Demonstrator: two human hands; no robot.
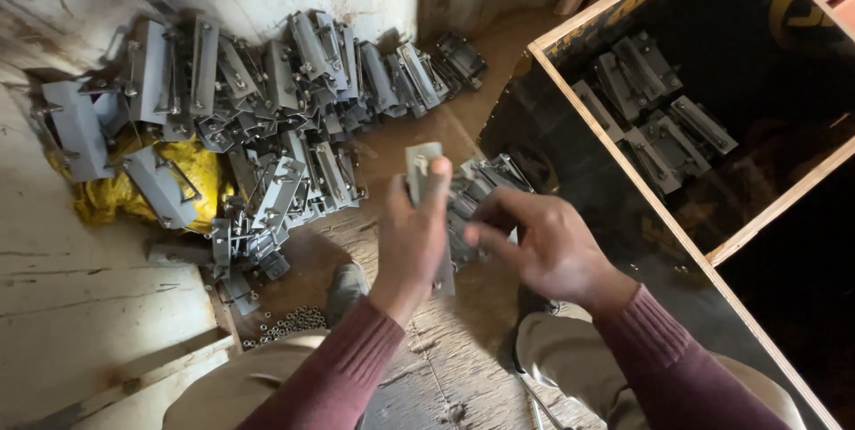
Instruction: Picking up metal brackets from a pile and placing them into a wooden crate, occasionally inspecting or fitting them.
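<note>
My left hand [411, 239] grips a grey metal bracket [421, 172], holding it upright with the thumb on its top end. My right hand [543, 247] sits just to the right, fingers curled toward the bracket's side and touching a small grey part [463, 207] fixed to it. Both arms wear maroon sleeves. Below the hands are my knees in tan trousers.
A big heap of grey metal brackets [267, 118] lies on the floor at the back left, partly on a yellow bag [191, 176]. A wooden-edged black crate [677, 216] at right holds several brackets [655, 118]. Small nuts [289, 321] lie near my left knee.
</note>
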